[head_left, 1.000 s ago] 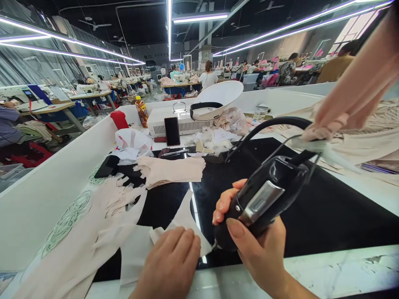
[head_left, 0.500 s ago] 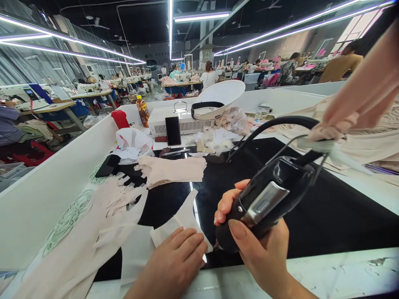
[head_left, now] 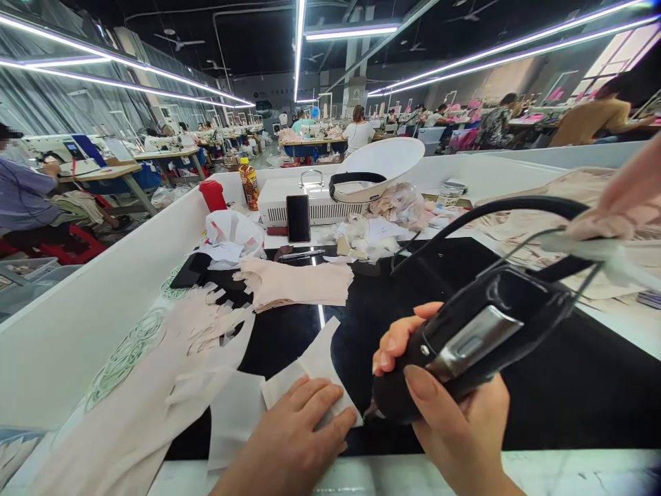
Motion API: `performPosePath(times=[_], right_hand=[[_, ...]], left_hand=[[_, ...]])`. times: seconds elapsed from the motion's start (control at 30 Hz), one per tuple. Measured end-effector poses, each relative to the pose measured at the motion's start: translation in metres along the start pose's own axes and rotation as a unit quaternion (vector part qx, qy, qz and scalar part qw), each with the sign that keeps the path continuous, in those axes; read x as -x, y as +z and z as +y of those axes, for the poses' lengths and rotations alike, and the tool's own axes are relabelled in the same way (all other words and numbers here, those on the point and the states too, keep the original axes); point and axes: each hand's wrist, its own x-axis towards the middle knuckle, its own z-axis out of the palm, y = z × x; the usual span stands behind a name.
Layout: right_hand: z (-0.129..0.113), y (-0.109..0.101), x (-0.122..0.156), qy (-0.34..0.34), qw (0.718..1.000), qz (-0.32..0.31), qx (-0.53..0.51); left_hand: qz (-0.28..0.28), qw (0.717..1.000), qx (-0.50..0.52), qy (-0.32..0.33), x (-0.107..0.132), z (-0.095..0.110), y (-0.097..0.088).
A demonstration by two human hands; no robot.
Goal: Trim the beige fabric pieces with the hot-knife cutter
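The white-walled counter [head_left: 382,475] is the big one here, with a black panel [head_left: 573,393] stretching across it; centre the clock on the left hand [head_left: 304,430], noon at the far side. A long pale cloth [head_left: 129,406] sprawls at nine o'clock, creased and trailing toward the near edge. Out past noon sits a white vented box [head_left: 279,209], and a white visor [head_left: 397,158] rests over its top toward one o'clock. And there at two o'clock, the black tool [head_left: 475,344], tilted, its rounded end dipping toward eight! The right hand [head_left: 454,420] has it, grip closed firmly around the body. Straight up at noon, closer in, a stack of pale pieces [head_left: 304,284]. That left hand: grip loose and flat, fingers a little apart, resting on a pale cut piece [head_left: 325,355] that shows from eleven round to three. The tool's tip is right beside the piece's three o'clock corner; touching or not, I can't tell. A bottle [head_left: 249,186] stands between eleven and noon, a phone [head_left: 298,219] is upright before the box at noon, and a slim pen [head_left: 302,255] lies just nearer.
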Motion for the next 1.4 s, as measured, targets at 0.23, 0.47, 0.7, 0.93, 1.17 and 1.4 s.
performPosePath(times=[0.23, 0.47, 0.7, 0.93, 1.17, 1.4], right_hand=[[0.008, 0.010, -0.013, 0.000, 0.999, 0.037, 0.001], [0.012, 0.015, -0.011, 0.006, 0.999, 0.044, 0.013], [0.012, 0.017, -0.010, -0.003, 0.998, 0.052, 0.035], [0.015, 0.022, -0.018, 0.000, 0.998, 0.066, 0.007], [0.012, 0.023, -0.017, 0.004, 0.998, 0.057, 0.013], [0.012, 0.022, -0.016, -0.006, 0.998, 0.057, 0.007]], left_hand=[[0.021, 0.999, -0.030, -0.001, 0.005, -0.004, 0.006], [0.020, 0.999, -0.042, -0.011, 0.008, -0.004, 0.010], [0.003, 0.999, -0.044, -0.008, 0.011, -0.008, 0.011], [-0.027, 0.999, -0.040, -0.003, 0.008, -0.007, 0.007], [-0.015, 0.998, -0.064, -0.020, 0.011, -0.003, 0.016], [-0.022, 0.996, -0.085, -0.022, 0.021, 0.004, 0.026]])
